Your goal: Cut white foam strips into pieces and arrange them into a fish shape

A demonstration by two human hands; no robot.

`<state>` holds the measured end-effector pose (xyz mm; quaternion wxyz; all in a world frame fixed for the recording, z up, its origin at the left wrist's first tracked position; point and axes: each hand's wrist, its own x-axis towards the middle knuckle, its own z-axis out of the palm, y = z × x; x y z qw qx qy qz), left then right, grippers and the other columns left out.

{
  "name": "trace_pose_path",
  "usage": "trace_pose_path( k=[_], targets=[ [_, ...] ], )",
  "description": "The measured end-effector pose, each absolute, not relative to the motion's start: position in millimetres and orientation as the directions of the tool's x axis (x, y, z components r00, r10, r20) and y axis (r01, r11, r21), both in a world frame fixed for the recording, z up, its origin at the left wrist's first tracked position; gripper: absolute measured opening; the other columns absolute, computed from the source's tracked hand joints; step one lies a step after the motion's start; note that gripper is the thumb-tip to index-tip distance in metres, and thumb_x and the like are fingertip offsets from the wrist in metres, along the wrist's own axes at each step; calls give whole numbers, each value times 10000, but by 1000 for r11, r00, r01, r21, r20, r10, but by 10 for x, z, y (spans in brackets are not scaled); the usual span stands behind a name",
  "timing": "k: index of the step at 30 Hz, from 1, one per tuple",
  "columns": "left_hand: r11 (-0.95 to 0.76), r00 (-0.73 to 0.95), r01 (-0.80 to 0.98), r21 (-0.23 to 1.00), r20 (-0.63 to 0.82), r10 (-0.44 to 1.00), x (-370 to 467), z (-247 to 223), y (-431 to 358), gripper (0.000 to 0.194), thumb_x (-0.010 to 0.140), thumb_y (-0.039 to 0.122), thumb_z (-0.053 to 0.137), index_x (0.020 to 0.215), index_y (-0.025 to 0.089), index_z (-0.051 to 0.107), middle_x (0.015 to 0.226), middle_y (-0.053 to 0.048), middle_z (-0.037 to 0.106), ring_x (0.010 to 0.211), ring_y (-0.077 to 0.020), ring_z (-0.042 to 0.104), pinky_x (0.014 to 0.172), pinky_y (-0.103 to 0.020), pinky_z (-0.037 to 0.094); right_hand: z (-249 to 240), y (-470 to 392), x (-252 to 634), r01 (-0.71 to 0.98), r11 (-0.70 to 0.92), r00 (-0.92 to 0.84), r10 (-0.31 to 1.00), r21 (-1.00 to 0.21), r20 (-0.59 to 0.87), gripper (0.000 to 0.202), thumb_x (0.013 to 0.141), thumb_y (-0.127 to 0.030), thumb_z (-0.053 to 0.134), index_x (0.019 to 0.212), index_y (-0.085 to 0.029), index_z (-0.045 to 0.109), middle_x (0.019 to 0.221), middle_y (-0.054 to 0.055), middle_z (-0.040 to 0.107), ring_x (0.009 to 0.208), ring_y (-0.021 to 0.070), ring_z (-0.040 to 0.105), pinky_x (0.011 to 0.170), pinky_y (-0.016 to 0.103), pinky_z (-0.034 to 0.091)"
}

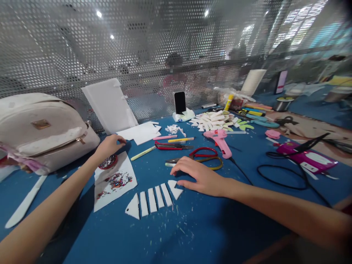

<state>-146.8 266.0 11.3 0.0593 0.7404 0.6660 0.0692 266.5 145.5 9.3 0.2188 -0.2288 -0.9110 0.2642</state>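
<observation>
White foam-board pieces lie in a row shaped like a fish: a pointed head piece (134,208) with a small dark hole, several narrow strips (152,200) and a notched tail piece (174,189). My right hand (199,178) rests with thumb and fingers apart, its thumb tip at the tail piece's edge; I see nothing held. Farther left, my left hand (110,146) is over the back of a white sheet (128,165), fingers loosely bent and apart, holding nothing visible. Colourful sequins (118,180) are scattered on that sheet. A red-rimmed round dish (108,162) of glittery bits is partly hidden beneath the left hand.
Scissors (217,163), a red-handled cutter (170,146) and pens lie beyond my right hand. A pink glue gun (221,141) trails its cord rightward. Foam scraps (214,120) pile behind it. A white backpack (41,128) stands left; a purple box (308,157) lies right.
</observation>
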Motion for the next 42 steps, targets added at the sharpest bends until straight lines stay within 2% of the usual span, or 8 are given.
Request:
trace_pose_path(
  k=[11, 21, 30, 34, 38, 42],
  targets=[
    [8, -8, 995, 98, 1, 1000, -1361, 13, 2824, 297, 966, 378, 629, 1185, 177, 626, 1214, -82, 637, 1067, -221, 642, 914, -422, 556, 96, 1441, 2670, 285, 766, -803, 519, -577, 292, 216, 1001, -333, 565, 1172, -204, 595, 1139, 94, 634, 1090, 234, 531, 924, 384, 448],
    [23, -24, 993, 120, 4, 1000, -1309, -15, 2797, 330, 964, 376, 632, 1222, 172, 607, 1236, -88, 624, 1082, -230, 637, 918, -438, 556, 85, 1451, 2668, 294, 762, -801, 526, -577, 287, 209, 997, -323, 577, 1170, -208, 586, 1137, 84, 626, 1096, 233, 524, 932, 381, 438],
    [4, -10, 965, 262, 21, 1000, -1331, -13, 2850, 328, 965, 368, 632, 1229, 175, 603, 1242, -90, 620, 1077, -226, 637, 911, -432, 559, 87, 1453, 2672, 298, 756, -795, 535, -584, 287, 197, 999, -309, 574, 1169, -209, 579, 1143, 85, 620, 1097, 232, 526, 927, 369, 439],
    [42, -44, 933, 356, -3, 999, -1455, 71, 2858, 315, 967, 377, 629, 1191, 156, 615, 1167, -74, 646, 994, -209, 659, 850, -398, 580, 66, 1471, 2678, 303, 759, -790, 538, -577, 294, 208, 1004, -307, 568, 1189, -213, 578, 1152, 87, 626, 1108, 234, 528, 926, 362, 442],
    [66, -73, 885, 460, -4, 997, -1632, 203, 2824, 303, 977, 375, 616, 1176, 146, 612, 1102, -68, 658, 906, -175, 667, 784, -358, 590, 36, 1516, 2679, 275, 789, -776, 519, -549, 358, 210, 1016, -309, 547, 1198, -212, 587, 1163, 96, 632, 1121, 233, 538, 950, 367, 448],
    [51, -98, 840, 540, 57, 994, -1799, 318, 2772, 304, 980, 379, 612, 1177, 148, 610, 1098, -66, 657, 902, -174, 666, 782, -356, 589, 48, 1567, 2661, 246, 824, -762, 490, -511, 423, 208, 1024, -292, 522, 1203, -205, 580, 1158, 97, 635, 1110, 219, 541, 974, 365, 438]
  ],
)
